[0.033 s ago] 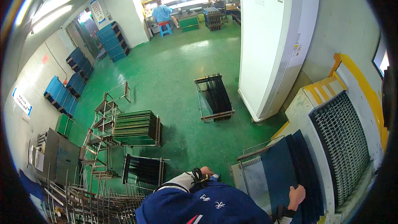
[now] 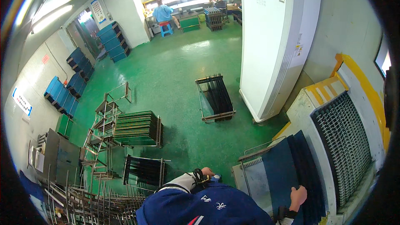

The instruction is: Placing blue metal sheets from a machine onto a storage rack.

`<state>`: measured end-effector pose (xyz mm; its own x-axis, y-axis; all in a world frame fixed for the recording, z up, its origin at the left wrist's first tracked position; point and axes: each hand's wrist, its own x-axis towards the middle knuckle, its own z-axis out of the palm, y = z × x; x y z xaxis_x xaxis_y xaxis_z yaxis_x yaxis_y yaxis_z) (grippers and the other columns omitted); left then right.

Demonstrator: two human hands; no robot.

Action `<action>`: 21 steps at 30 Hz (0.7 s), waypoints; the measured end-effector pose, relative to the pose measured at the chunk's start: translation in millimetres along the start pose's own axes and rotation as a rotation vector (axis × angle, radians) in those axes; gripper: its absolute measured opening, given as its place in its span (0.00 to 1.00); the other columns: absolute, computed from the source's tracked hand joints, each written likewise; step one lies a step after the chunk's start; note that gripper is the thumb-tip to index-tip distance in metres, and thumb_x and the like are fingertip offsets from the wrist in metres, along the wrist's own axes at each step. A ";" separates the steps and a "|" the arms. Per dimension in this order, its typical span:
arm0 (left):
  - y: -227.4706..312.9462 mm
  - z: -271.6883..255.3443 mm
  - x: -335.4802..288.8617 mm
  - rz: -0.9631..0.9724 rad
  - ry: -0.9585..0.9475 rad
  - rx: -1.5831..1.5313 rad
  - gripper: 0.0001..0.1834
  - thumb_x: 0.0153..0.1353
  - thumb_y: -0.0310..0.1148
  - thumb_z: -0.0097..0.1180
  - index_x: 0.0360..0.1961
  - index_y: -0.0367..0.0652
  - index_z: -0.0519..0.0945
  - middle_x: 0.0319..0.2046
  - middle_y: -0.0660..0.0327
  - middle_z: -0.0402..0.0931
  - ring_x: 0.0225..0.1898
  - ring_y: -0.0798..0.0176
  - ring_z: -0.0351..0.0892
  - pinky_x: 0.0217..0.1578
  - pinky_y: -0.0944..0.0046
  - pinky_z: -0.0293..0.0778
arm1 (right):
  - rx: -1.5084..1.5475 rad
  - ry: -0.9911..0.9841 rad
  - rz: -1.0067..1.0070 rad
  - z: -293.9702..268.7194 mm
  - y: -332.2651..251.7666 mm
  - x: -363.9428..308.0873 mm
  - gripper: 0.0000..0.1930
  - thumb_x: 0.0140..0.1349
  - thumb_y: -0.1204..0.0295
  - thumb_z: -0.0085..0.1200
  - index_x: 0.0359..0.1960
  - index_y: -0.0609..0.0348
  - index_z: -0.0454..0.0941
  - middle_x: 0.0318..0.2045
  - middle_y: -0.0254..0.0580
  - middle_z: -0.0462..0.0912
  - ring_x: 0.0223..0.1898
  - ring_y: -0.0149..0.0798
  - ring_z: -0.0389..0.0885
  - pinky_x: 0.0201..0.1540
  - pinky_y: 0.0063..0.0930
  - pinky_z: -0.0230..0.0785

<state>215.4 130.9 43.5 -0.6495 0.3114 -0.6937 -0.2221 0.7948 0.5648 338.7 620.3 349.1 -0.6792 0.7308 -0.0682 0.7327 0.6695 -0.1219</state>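
My right hand (image 2: 298, 196) is closed at the top edge of a dark blue panel (image 2: 281, 171), its thumb and fingers gripping the edge. That panel leans with several darker panels (image 2: 306, 162) in a metal rack (image 2: 246, 183) at the lower right. Close to my body, at the lower middle, is my left hand (image 2: 206, 171), held away from the panels. A small pale blue and white thing (image 2: 216, 178) shows beside it; whether the hand holds it I cannot tell, because the fingers are mostly hidden.
Conveyor rollers (image 2: 343, 146) run along the machine on my right, near a tall white cabinet (image 2: 266, 50). Racks of dark panels (image 2: 215, 96) and green-edged panels (image 2: 137, 127) stand on the green floor (image 2: 175, 66). Bare metal racks (image 2: 100, 141) crowd the left. A seated person (image 2: 163, 13) is far off.
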 end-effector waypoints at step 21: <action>15.4 -4.8 -5.8 -0.082 -0.045 -0.129 0.20 0.53 0.48 0.59 0.27 0.38 0.81 0.22 0.60 0.81 0.23 0.64 0.81 0.28 0.63 0.76 | -0.010 0.017 0.003 1.8 4.1 0.8 0.21 0.44 0.65 0.65 0.39 0.63 0.79 0.37 0.52 0.81 0.41 0.51 0.79 0.43 0.40 0.71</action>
<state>212.2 138.8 58.3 -0.5926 0.2739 -0.7575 -0.3663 0.7459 0.5562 341.0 623.4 346.8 -0.6763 0.7348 -0.0517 0.7351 0.6687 -0.1118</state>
